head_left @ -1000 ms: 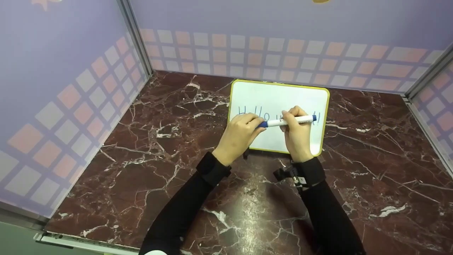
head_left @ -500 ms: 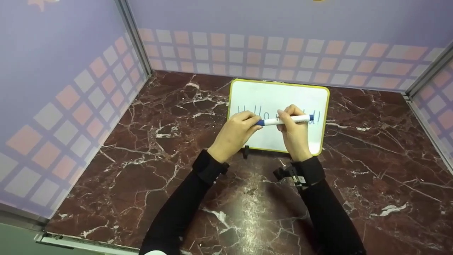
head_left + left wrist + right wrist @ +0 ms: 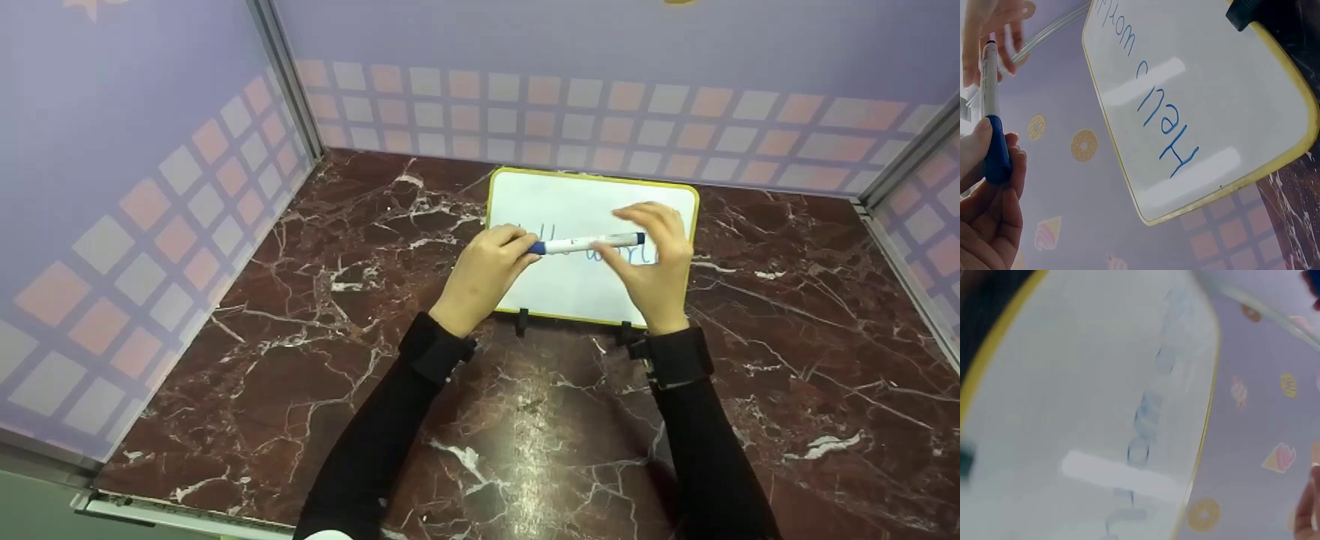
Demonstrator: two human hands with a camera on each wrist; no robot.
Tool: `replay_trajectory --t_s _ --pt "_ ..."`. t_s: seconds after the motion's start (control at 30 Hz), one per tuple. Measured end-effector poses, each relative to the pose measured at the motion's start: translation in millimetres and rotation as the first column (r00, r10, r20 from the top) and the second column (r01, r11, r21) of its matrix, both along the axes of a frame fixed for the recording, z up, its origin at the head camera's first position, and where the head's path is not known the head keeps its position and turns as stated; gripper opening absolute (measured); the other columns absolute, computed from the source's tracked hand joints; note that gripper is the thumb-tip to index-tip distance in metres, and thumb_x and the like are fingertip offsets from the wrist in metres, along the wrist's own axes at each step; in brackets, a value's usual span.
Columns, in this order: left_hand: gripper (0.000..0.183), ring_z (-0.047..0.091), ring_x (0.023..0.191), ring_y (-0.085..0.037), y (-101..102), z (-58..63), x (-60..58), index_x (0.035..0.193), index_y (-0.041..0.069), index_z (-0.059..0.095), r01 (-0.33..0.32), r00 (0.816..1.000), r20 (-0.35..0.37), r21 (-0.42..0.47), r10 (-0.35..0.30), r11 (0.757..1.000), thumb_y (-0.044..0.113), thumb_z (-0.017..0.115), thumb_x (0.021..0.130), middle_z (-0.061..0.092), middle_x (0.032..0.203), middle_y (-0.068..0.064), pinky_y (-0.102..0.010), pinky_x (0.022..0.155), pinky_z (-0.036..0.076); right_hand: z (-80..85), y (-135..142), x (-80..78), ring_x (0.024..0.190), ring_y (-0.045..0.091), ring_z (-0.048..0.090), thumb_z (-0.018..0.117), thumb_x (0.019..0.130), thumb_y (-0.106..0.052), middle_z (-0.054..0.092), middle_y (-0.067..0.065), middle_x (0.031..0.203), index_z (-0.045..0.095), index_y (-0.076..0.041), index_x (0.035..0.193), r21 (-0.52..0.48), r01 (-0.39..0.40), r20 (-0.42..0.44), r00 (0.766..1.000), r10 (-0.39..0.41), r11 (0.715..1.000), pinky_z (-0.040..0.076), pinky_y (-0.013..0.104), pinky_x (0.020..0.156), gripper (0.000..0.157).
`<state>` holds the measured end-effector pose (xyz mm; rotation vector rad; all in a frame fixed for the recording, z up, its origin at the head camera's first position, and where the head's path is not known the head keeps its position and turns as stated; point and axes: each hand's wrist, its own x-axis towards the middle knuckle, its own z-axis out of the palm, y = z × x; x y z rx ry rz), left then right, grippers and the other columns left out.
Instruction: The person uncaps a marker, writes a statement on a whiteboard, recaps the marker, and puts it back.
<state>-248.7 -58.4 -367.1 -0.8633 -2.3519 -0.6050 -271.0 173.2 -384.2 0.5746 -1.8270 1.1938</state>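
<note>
My left hand (image 3: 482,274) pinches the blue cap (image 3: 997,149) of a white whiteboard marker (image 3: 581,244) between thumb and fingers. The marker lies nearly level in the air, its other blue end pointing right. My right hand (image 3: 661,262) is spread around that far end, thumb and fingers apart, not gripping it; whether the thumb touches the barrel I cannot tell. Behind both hands stands a yellow-edged whiteboard (image 3: 562,292) with "Hello world" in blue, partly covered by hands and marker. Motion blurs the right wrist view, where fingertips (image 3: 1307,512) show at the edge.
Two black feet, left (image 3: 523,321) and right (image 3: 627,332), hold the whiteboard's lower edge on the dark red marbled table (image 3: 300,375). Purple panels with a checked band (image 3: 465,112) close off the back and sides.
The right hand has let go of the marker, spread its fingers and moved right. The left hand, holding the marker by its cap, has shifted slightly left and away from the body.
</note>
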Motion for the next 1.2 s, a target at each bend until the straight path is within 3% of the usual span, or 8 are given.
replay_trajectory --t_s 0.1,0.23,0.43,0.73,0.9,1.03,1.13,1.2 --pt "0.027 0.067 0.096 -0.025 0 -1.9 -1.5 0.110 0.001 0.072 -0.036 0.999 -0.033 -0.034 0.034 0.999 0.021 0.063 0.095 0.068 0.103 -0.010 -0.034 0.090 0.056 -3.2 -1 -0.6 0.111 0.028 0.057 0.091 0.066 -0.016 0.072 0.010 0.104 0.076 -0.009 0.102 0.215 0.128 -0.158 0.983 -0.095 0.968 0.040 0.041 0.107 0.040" --pt "0.028 0.067 0.096 -0.024 0 -4.3 -2.4 0.110 0.002 0.072 -0.070 0.996 -0.058 -0.061 0.066 0.996 0.022 0.063 0.094 0.069 0.104 -0.010 -0.034 0.090 0.056 -9.9 -10 -1.7 0.104 0.030 0.060 0.087 0.070 -0.015 0.074 0.007 0.101 0.078 -0.012 0.100 0.340 0.218 -0.284 0.951 -0.121 0.915 0.043 0.044 0.097 0.032" --pt "0.028 0.067 0.097 -0.025 0 -5.1 -2.8 0.110 0.001 0.072 -0.074 0.996 -0.056 -0.064 0.071 0.995 0.022 0.063 0.094 0.069 0.105 -0.011 -0.033 0.091 0.056 -14.6 -21 -1.3 0.089 0.028 0.062 0.082 0.075 -0.006 0.073 0.008 0.091 0.079 -0.009 0.096 0.372 0.282 -0.368 0.919 -0.138 0.884 0.048 0.043 0.083 0.021" --pt "0.045 0.065 0.110 -0.027 -2 -3.7 -5.1 0.128 0.003 0.065 -0.059 0.998 0.027 -0.029 0.059 0.998 0.029 0.069 0.092 0.068 0.118 -0.012 -0.036 0.102 0.052 -11.2 -18 -0.8 0.083 0.030 0.062 0.080 0.077 -0.003 0.073 0.010 0.087 0.078 -0.005 0.090 0.346 0.280 -0.362 0.920 -0.148 0.896 0.053 0.044 0.076 0.013" --pt "0.071 0.043 0.140 -0.032 -10 0.1 -13.4 0.151 0.005 0.039 -0.150 0.989 0.008 -0.022 0.150 0.988 0.041 0.063 0.094 0.044 0.152 -0.015 -0.043 0.122 0.032 4.8 4 2.1 0.083 0.033 0.062 0.081 0.075 -0.002 0.074 0.015 0.086 0.077 -0.002 0.088 0.200 0.348 -0.286 0.915 -0.286 0.916 0.054 0.039 0.083 0.013" --pt "0.074 0.018 0.152 -0.032 -21 1.1 -20.9 0.157 0.009 0.024 -0.312 0.950 0.002 -0.060 0.313 0.948 0.044 0.052 0.099 0.018 0.165 -0.012 -0.044 0.128 0.011 15.9 39 5.7 0.081 0.021 0.059 0.080 0.079 -0.005 0.072 0.018 0.088 0.076 0.000 0.093 0.064 0.425 -0.132 0.900 -0.414 0.903 0.047 0.022 0.085 0.015" --pt "0.076 0.002 0.154 -0.033 -32 -2.2 -26.2 0.160 0.015 0.012 -0.411 0.904 0.080 -0.105 0.419 0.906 0.048 0.045 0.100 0.002 0.168 -0.010 -0.045 0.128 -0.003 21.2 70 10.4 0.078 -0.002 0.051 0.079 0.083 -0.012 0.071 0.019 0.089 0.076 0.000 0.098 0.004 0.515 0.052 0.856 -0.515 0.857 0.042 0.013 0.078 0.019" --pt "0.076 -0.004 0.154 -0.034 -40 -6.0 -30.0 0.161 0.018 0.008 -0.448 0.873 0.145 -0.136 0.465 0.884 0.051 0.042 0.101 -0.004 0.168 -0.009 -0.048 0.127 -0.007 22.6 90 13.3 0.075 -0.015 0.044 0.078 0.085 -0.015 0.070 0.018 0.090 0.076 0.000 0.101 0.015 0.579 0.183 0.800 -0.571 0.815 0.041 0.012 0.075 0.022"
